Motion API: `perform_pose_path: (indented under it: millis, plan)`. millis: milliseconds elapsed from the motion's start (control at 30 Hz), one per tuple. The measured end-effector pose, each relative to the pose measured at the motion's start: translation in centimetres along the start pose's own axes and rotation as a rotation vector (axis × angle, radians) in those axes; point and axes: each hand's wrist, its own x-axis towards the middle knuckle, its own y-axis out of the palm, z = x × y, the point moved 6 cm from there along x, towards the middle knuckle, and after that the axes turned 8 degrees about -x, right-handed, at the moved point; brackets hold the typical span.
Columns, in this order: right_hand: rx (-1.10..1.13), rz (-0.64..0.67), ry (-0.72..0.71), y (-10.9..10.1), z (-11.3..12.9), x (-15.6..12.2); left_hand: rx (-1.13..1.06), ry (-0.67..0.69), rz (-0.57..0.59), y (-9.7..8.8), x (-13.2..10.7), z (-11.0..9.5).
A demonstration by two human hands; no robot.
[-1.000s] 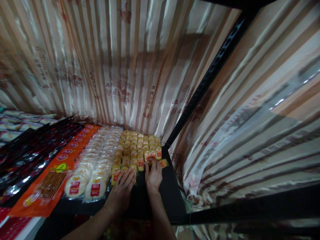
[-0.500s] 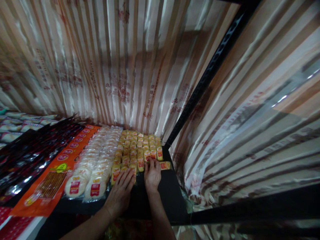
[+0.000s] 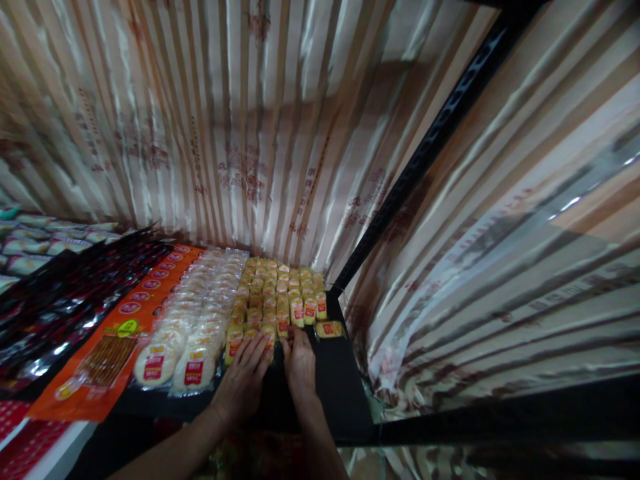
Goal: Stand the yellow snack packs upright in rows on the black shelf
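Observation:
Rows of small yellow packaged cakes [image 3: 297, 310] with red labels stand packed together on the black shelf [image 3: 333, 387]. My left hand [image 3: 244, 373] lies over the front cakes of the left rows, fingers stretched and palm down, partly covering them. Beside it, my right hand [image 3: 301, 367] has its fingers bent and drawn together at the lower end of a front cake [image 3: 283, 321]. Thumb and forefinger seem to pinch that end; the exact contact is small and dim. One more yellow cake [image 3: 329, 329] lies crosswise near the right edge, apart from my hands.
Clear-wrapped round white cakes [image 3: 194, 367] stand in two rows to the left. Beyond them are an orange snack packet [image 3: 107, 347], dark shiny packets [image 3: 75, 307] and white packets [image 3: 30, 243]. A black metal post [image 3: 415, 153] rises at the right corner before pleated printed sheeting [image 3: 250, 133].
My right hand has moved left and slightly toward me, uncovering the labels of the right-hand cakes and the crosswise one. My left hand stays on the front cakes. The view has shifted slightly.

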Motion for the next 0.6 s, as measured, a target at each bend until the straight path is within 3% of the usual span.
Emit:
perform_pose_path:
  millis: [167, 600]
  plan:
    - [0.067, -0.016, 0.045, 0.7, 0.2, 0.7, 0.017, 0.004, 0.025, -0.2, 0.2, -0.1]
    - [-0.040, -0.050, 0.031, 1.1, 1.0, 1.1, 0.032, 0.009, 0.008, 0.0, 0.2, 0.1]
